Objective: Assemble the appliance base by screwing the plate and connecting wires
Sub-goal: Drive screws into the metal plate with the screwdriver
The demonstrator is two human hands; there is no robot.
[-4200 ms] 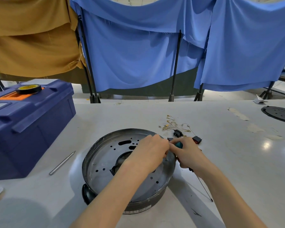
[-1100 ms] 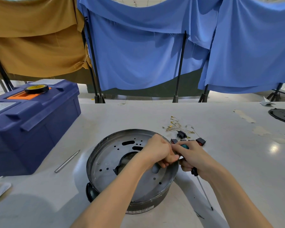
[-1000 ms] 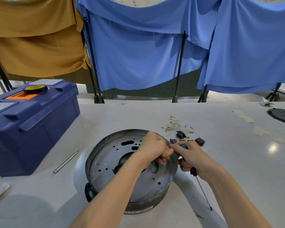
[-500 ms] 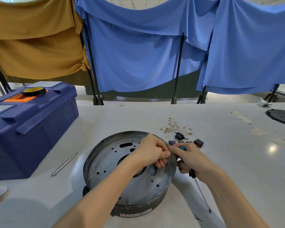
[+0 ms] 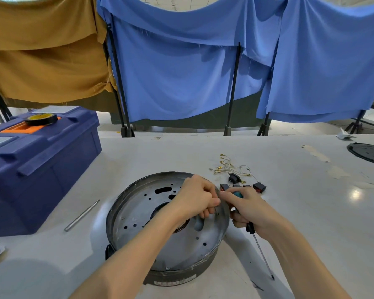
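Since half a second ago the round appliance base point(image 5: 160, 229) has slid slightly toward the right on the table, and both hands have stayed pinched together at its far right rim.

The left hand point(image 5: 194, 199) is curled nearly closed, fingertips pressed together over the rim; what they pinch is too small to make out. The right hand point(image 5: 249, 209), touching the left at the fingertips, is wrapped closed around a screwdriver point(image 5: 258, 244) with a teal and black handle. Its thin steel shaft slants down below the hand, toward the camera, tip touching the table.

Under the left wrist lies the plate point(image 5: 138, 214), a dull grey metal disc with a raised lip, punched with round holes, slots and one large central opening. It sits in the dark round base.

Just beyond the knuckles lie small black switch blocks point(image 5: 258, 187) with red faces, and past them a loose tangle of thin wires point(image 5: 229, 168) tipped with brass terminals. Well to the left of the left hand a slim metal rod point(image 5: 81, 215) lies flat, and beyond it a dark blue plastic toolbox point(image 5: 41, 167) with an orange insert carries a roll of black tape point(image 5: 41, 119).

The table point(image 5: 300, 212) is smooth, glossy off-white, scuffed in patches. A black perforated disc point(image 5: 369, 153) rests far to the right. Blue cloth point(image 5: 181, 67) and mustard cloth point(image 5: 43, 50) hang from black poles behind.
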